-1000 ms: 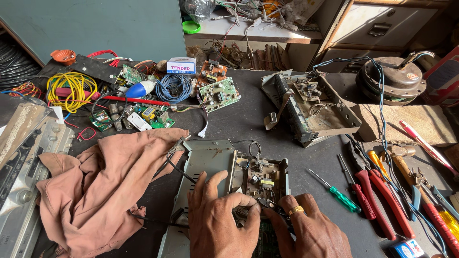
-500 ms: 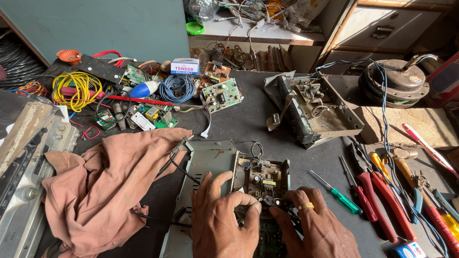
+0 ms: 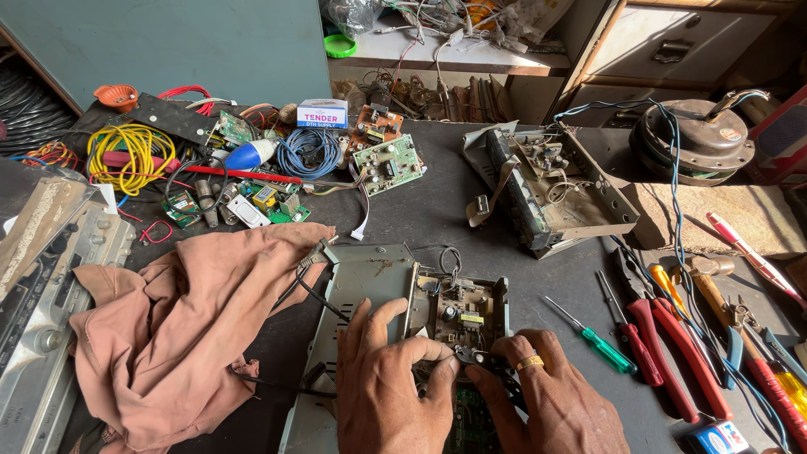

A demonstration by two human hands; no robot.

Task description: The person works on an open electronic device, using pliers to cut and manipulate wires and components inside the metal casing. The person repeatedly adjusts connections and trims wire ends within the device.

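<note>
Head view: I see my left hand (image 3: 395, 391) resting on the grey metal chassis (image 3: 357, 290), thumb and fingers curled loosely toward the circuit board (image 3: 462, 313) without clearly pinching anything. My right hand (image 3: 546, 399), with a gold ring, closes its fingers around a small dark tool (image 3: 483, 360) whose tip meets the board just ahead of both thumbs. The board sits in the opened chassis directly beyond my fingertips. A green screwdriver (image 3: 593, 338) lies just right of my right fingers; a pinkish cloth (image 3: 185, 336) spreads left of my left hand.
</note>
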